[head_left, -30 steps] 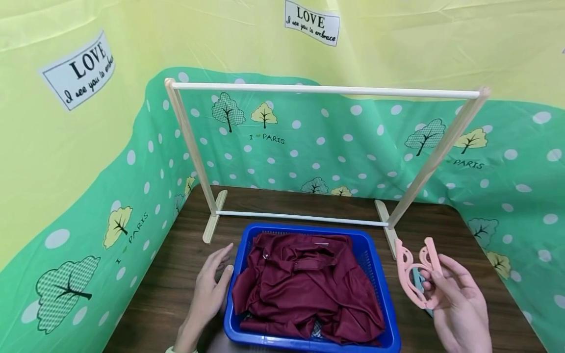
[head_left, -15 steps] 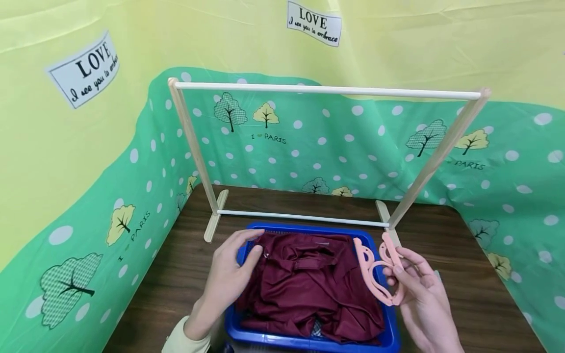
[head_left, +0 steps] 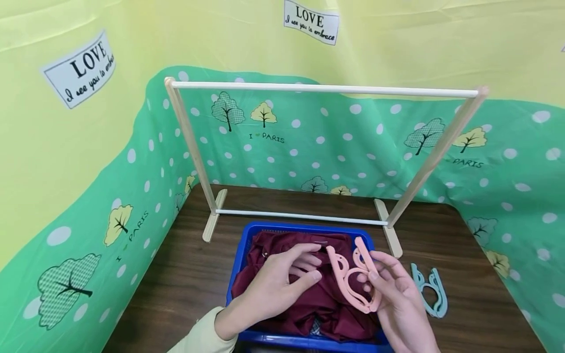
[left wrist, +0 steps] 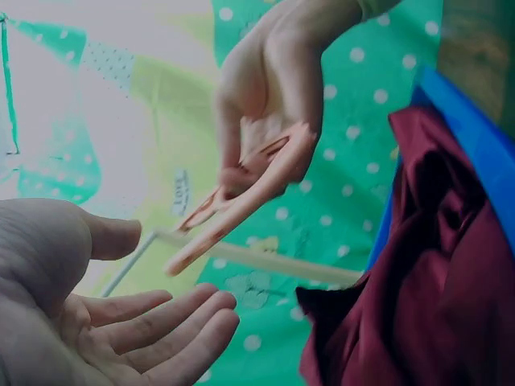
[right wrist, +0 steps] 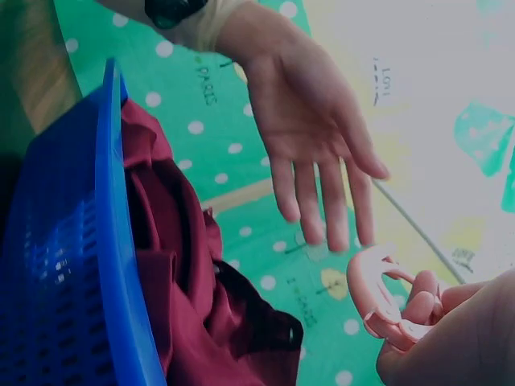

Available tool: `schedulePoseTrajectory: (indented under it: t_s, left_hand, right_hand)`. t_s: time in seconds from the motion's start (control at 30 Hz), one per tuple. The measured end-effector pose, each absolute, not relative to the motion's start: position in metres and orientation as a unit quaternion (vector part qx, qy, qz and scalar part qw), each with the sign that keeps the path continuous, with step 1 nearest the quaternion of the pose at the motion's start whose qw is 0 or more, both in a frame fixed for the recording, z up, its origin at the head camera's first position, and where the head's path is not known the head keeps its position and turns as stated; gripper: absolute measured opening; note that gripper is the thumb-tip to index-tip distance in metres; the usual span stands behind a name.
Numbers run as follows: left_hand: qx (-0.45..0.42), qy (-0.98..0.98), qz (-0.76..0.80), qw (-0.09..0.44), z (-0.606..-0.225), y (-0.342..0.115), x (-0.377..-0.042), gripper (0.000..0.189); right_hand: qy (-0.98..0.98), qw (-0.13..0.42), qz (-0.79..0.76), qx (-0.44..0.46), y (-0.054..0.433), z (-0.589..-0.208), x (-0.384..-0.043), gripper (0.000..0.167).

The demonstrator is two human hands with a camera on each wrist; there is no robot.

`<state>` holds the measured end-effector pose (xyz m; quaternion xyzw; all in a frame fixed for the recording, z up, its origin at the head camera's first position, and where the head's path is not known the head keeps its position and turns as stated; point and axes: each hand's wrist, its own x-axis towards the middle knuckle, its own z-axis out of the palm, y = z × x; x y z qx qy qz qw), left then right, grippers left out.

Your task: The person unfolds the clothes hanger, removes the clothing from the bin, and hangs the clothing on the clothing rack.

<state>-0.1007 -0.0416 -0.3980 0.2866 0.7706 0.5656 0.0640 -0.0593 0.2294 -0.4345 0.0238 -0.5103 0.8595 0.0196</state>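
My right hand [head_left: 399, 299] pinches a pink folding clothes hanger [head_left: 348, 284], its two arms folded upward, above the right side of the basket. Just left of the hanger, my left hand [head_left: 282, 279] hovers with fingers apart and touches nothing; the left wrist view shows a gap between its fingertips and the hanger [left wrist: 241, 209]. Beneath both hands a dark red garment [head_left: 309, 318] lies bunched in a blue plastic basket [head_left: 240, 260]. A light blue folded hanger [head_left: 437, 299] lies on the table right of my right hand.
A wooden rack with a white top rail [head_left: 322, 88] and a lower rail [head_left: 300, 216] stands behind the basket on the dark wood table [head_left: 176, 274]. A printed green and yellow cloth [head_left: 282, 162] encloses the back and sides.
My right hand has carried the pink hanger leftward over the basket, uncovering the light blue hanger. My left hand has moved right from beside the basket to near the pink hanger.
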Motion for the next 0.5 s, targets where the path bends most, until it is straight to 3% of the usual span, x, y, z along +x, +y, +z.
schedulePoseTrajectory:
  t_s: [0.2, 0.5]
  left_hand:
    - [0.268, 0.746, 0.604, 0.077, -0.407, -0.034, -0.1, 0.04]
    - [0.287, 0.718, 0.634, 0.005, -0.414, -0.033, -0.1, 0.016]
  right_hand:
    - [-0.506, 0.003, 0.861, 0.052, 0.216, -0.439, -0.059, 0.043]
    - [-0.523, -0.024, 0.849, 0.065, 0.209, -0.443, -0.059, 0.044]
